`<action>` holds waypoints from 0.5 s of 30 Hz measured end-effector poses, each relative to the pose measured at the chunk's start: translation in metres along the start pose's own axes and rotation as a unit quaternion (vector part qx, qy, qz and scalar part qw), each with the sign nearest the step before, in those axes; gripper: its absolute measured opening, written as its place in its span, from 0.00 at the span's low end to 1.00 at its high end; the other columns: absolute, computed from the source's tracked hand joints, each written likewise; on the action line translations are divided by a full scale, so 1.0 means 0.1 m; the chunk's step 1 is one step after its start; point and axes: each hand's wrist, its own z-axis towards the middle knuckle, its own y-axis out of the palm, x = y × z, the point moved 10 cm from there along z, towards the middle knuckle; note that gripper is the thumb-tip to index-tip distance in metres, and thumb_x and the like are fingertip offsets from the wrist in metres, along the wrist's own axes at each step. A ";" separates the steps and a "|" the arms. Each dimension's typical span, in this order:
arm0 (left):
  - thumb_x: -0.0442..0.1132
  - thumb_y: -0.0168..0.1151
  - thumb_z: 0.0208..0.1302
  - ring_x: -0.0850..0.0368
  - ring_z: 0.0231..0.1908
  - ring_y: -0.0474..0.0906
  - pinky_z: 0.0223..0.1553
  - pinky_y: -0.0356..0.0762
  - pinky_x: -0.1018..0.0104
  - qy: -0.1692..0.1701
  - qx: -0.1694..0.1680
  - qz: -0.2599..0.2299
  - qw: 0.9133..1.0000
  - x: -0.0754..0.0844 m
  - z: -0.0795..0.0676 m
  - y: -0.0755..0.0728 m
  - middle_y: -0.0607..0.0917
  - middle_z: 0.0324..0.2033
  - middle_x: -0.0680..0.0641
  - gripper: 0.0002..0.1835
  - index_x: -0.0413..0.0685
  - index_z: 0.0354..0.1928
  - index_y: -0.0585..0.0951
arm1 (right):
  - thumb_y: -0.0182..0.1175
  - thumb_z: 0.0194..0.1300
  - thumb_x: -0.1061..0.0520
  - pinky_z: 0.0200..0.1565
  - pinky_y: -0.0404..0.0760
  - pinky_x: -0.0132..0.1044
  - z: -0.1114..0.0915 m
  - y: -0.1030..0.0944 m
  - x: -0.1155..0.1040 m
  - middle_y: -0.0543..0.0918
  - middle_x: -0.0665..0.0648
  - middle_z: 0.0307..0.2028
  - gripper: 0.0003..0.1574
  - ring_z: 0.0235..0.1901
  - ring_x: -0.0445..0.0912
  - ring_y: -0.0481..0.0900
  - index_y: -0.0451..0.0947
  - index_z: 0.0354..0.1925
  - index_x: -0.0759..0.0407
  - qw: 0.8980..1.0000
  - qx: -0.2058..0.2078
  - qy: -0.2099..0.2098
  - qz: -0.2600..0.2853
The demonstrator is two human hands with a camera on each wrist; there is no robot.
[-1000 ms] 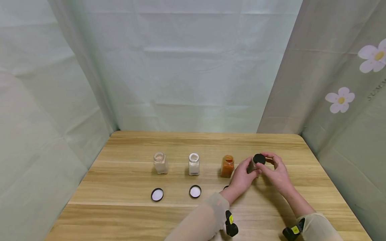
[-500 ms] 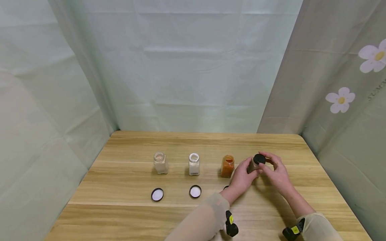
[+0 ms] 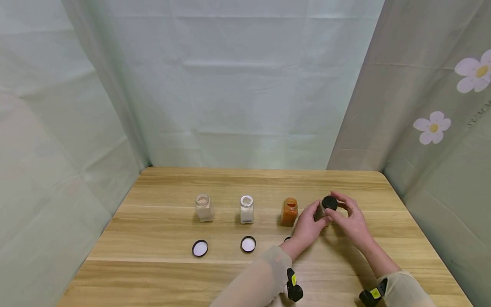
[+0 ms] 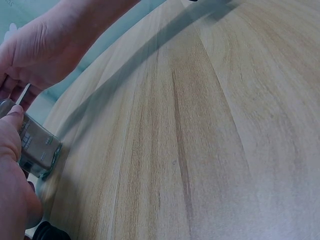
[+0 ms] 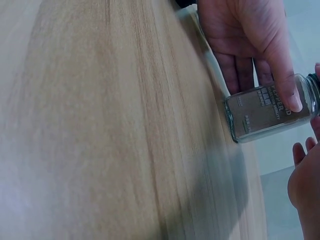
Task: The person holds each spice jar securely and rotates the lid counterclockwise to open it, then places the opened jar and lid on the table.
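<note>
A glass spice jar (image 5: 255, 114) of brown powder, with a printed label, stands at the right of the row in the head view. My left hand (image 3: 307, 222) grips its body, the thumb lying across the label in the right wrist view. On top sits a black lid (image 3: 330, 202), which my right hand (image 3: 353, 222) holds between thumb and fingers. Both hands show again in the left wrist view, with the jar's base (image 4: 47, 160) at the wooden table. The lid itself is mostly out of the wrist views.
Left of the hands stand three lidless jars: one of orange-red powder (image 3: 289, 213), one white (image 3: 247, 211), one beige (image 3: 204, 209). Two upturned lids, a left lid (image 3: 200, 247) and a middle lid (image 3: 248, 244), lie in front. My left wrist mostly hides a third lid (image 3: 288, 238).
My right hand's fingers shift slightly around the lid. The left hand and the jar keep their place.
</note>
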 end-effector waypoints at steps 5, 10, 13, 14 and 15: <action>0.48 0.70 0.68 0.62 0.64 0.72 0.66 0.68 0.63 -0.002 0.004 0.003 1.000 0.00 0.00 -0.01 0.79 0.62 0.56 0.27 0.57 0.67 0.78 | 0.71 0.67 0.57 0.52 0.73 0.26 0.01 -0.01 0.04 0.69 0.61 0.68 0.41 0.60 0.49 0.67 0.65 0.71 0.65 0.999 0.013 0.029 0.010; 0.48 0.70 0.68 0.62 0.64 0.72 0.66 0.68 0.62 -0.003 0.002 0.003 1.000 0.00 0.00 0.00 0.79 0.62 0.56 0.26 0.57 0.67 0.78 | 0.72 0.66 0.54 0.48 0.76 0.25 0.02 -0.01 0.08 0.69 0.58 0.64 0.39 0.60 0.50 0.66 0.65 0.67 0.65 0.999 0.019 0.050 0.008; 0.48 0.69 0.69 0.62 0.64 0.71 0.66 0.68 0.62 -0.004 -0.001 0.004 1.000 0.01 0.00 0.00 0.79 0.63 0.56 0.26 0.57 0.67 0.78 | 0.72 0.66 0.53 0.48 0.76 0.25 0.02 -0.02 0.09 0.69 0.57 0.63 0.38 0.61 0.51 0.66 0.66 0.65 0.64 0.998 0.021 0.056 0.006; 0.48 0.69 0.68 0.61 0.64 0.72 0.66 0.68 0.62 -0.002 0.000 0.004 1.000 0.01 0.00 0.00 0.79 0.63 0.55 0.27 0.56 0.67 0.78 | 0.72 0.65 0.53 0.48 0.76 0.25 0.01 -0.02 0.09 0.69 0.57 0.62 0.37 0.61 0.51 0.66 0.66 0.64 0.64 0.998 0.022 0.057 0.006; 0.48 0.69 0.68 0.61 0.64 0.71 0.67 0.68 0.61 -0.003 -0.001 0.005 1.000 0.01 0.00 0.00 0.79 0.63 0.55 0.27 0.56 0.68 0.78 | 0.73 0.65 0.53 0.48 0.76 0.25 0.01 -0.02 0.08 0.69 0.56 0.62 0.37 0.61 0.50 0.66 0.66 0.64 0.63 0.998 0.023 0.058 0.007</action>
